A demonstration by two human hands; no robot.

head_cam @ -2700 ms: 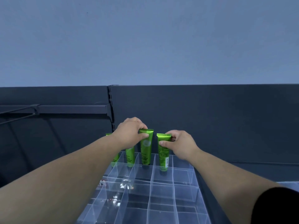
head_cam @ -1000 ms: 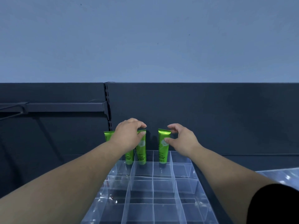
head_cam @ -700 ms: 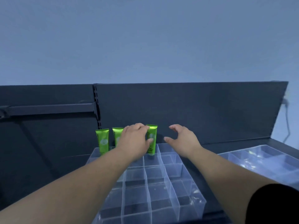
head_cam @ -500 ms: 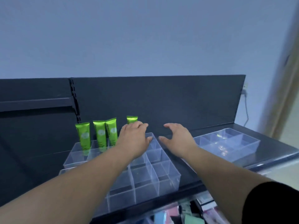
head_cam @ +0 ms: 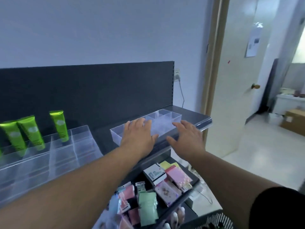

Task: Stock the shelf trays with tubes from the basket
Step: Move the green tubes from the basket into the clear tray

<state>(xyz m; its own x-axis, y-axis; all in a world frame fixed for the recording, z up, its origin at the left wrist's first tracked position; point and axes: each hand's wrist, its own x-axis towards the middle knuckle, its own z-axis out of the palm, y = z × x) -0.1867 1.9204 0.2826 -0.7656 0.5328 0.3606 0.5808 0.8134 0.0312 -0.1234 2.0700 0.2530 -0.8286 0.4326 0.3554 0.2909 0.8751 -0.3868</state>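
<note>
Three glossy green plastic tubes stand upright with caps down in the back row of a clear acrylic divided tray (head_cam: 62,156), well to the left of both hands: the leftmost tube (head_cam: 14,138), a second tube (head_cam: 33,132) just beside it, and a third tube (head_cam: 59,125) standing apart one cell over. A sliver of green at the far left edge may be a fourth; it is too cut off to tell. The cells nearer the front of that tray hold nothing.

The left hand (head_cam: 137,135) and right hand (head_cam: 187,138) are both spread flat, fingers splayed, gripping nothing. They hover palm-down, the left over the near end of a second, smaller clear plastic tray (head_cam: 165,120) that sits on the dark grey shelf (head_cam: 198,117), the right just past that tray's front edge. Whether either palm touches the tray cannot be told.

Below the hands, a lower shelf carries many flat packets (head_cam: 146,207) in pink, mint and yellow. At the bottom right corner, beneath the right forearm, the black mesh rim of a basket (head_cam: 212,221) shows. Behind the shelf stands a black back panel (head_cam: 99,91), and beyond the right hand a pale door (head_cam: 239,80).
</note>
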